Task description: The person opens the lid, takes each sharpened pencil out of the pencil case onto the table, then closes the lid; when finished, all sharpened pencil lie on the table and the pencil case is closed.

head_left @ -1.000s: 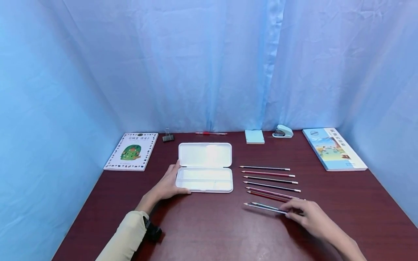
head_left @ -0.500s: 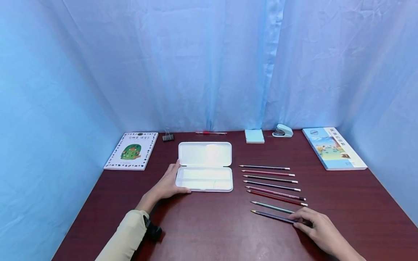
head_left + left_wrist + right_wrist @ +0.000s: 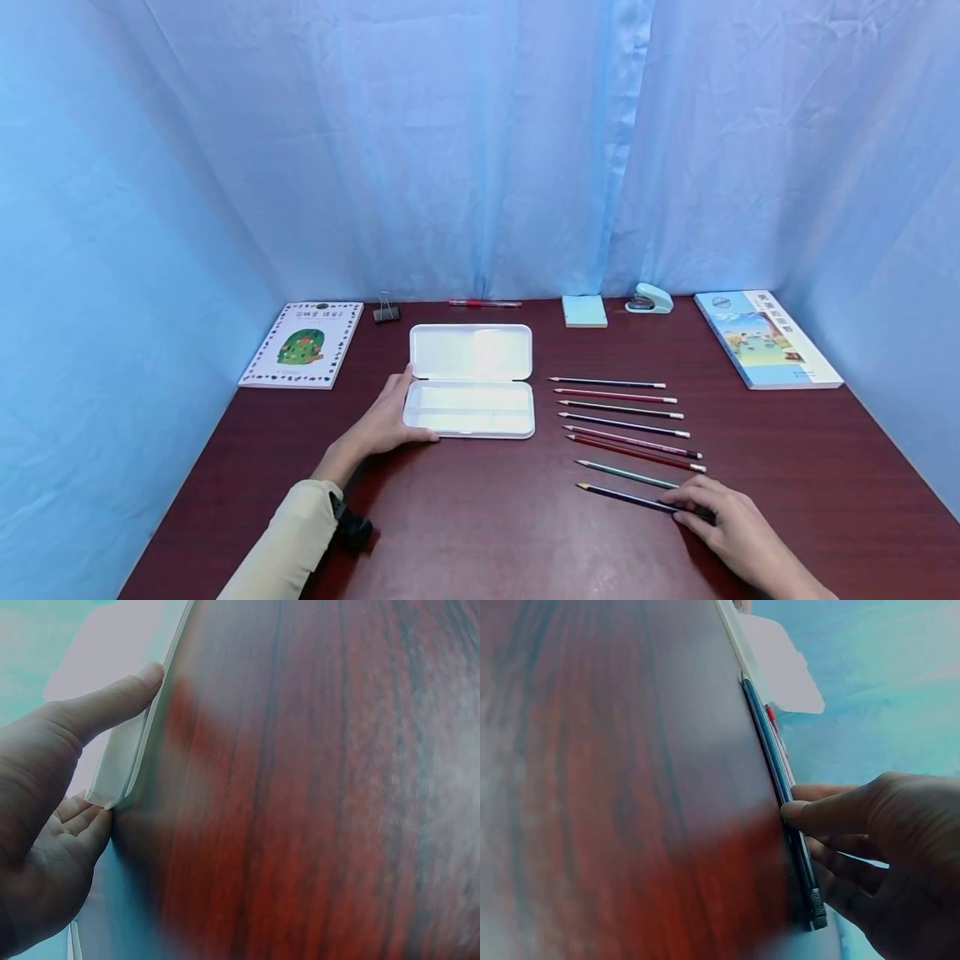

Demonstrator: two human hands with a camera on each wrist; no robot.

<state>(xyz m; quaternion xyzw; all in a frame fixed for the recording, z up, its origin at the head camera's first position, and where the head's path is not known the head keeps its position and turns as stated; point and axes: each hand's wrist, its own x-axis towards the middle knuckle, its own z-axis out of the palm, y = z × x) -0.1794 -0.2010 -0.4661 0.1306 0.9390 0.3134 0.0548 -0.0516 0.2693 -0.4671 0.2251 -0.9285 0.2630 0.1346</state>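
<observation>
An open white pencil case (image 3: 471, 423) lies mid-table, its lid folded back. My left hand (image 3: 384, 423) holds its left end, thumb along the front edge and fingers round the side; the left wrist view shows the thumb (image 3: 124, 705) on the case wall (image 3: 124, 761). At the right, my right hand (image 3: 723, 521) pinches a dark pencil (image 3: 626, 497) near its eraser end. In the right wrist view, thumb and fingers close on that pencil (image 3: 769, 746) at the table. A green pencil (image 3: 626, 474) lies just behind it, its back end hidden by the hand.
Several pencils (image 3: 624, 419) lie in a row right of the case, points leftward. Along the back are a binder clip (image 3: 386, 313), a red pen (image 3: 483, 303), a notepad (image 3: 585, 311) and a stapler (image 3: 649, 299). Books (image 3: 303, 346) (image 3: 768, 340) lie at both sides.
My right hand has moved down and right with two pencils held together; they now lie apart near the table, only the dark one pinched. The left hand has stayed on the pencil case.
</observation>
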